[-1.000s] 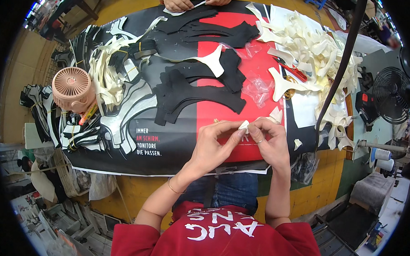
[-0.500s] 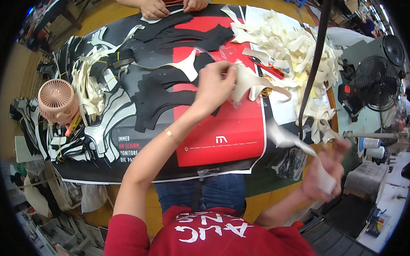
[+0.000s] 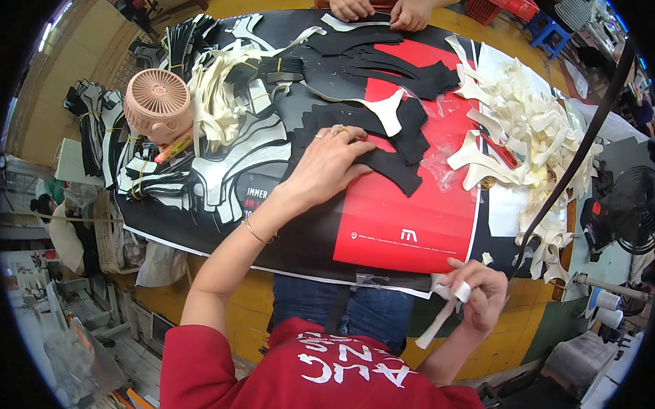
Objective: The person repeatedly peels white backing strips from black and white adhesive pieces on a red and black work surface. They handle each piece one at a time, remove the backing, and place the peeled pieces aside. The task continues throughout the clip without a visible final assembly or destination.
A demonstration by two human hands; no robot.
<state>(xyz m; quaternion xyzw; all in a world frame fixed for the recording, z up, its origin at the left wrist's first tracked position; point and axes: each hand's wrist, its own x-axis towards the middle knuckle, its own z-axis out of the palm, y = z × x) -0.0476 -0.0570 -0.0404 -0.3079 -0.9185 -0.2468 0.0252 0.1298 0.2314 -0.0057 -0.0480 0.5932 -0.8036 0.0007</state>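
Observation:
My left hand [image 3: 330,161] rests on the stack of black fabric cutouts [image 3: 323,118], its thumb and fingers closed on the end of one black fabric piece [image 3: 394,168]. Off the table's near right edge, my right hand [image 3: 482,293] grips a white strip [image 3: 439,324] that dangles below the fingers. A cream Y-shaped fabric piece [image 3: 385,110] lies across the black cutouts. To the right, another cream piece [image 3: 480,164] lies at the edge of the red printed area, beside a heap of cream cutouts [image 3: 539,125].
A pink fan [image 3: 158,101] stands at the left among bundled black and white pieces [image 3: 246,155]. Red-handled scissors [image 3: 501,151] lie by the cream heap. Across the table a co-worker's hands [image 3: 381,8] handle a white piece. A dark cable [image 3: 589,141] hangs at right.
My left hand has let go of the cream piece, now lying at right, and moved onto the black cutouts. My right hand has drawn in toward my body with the white strip. The view has shifted.

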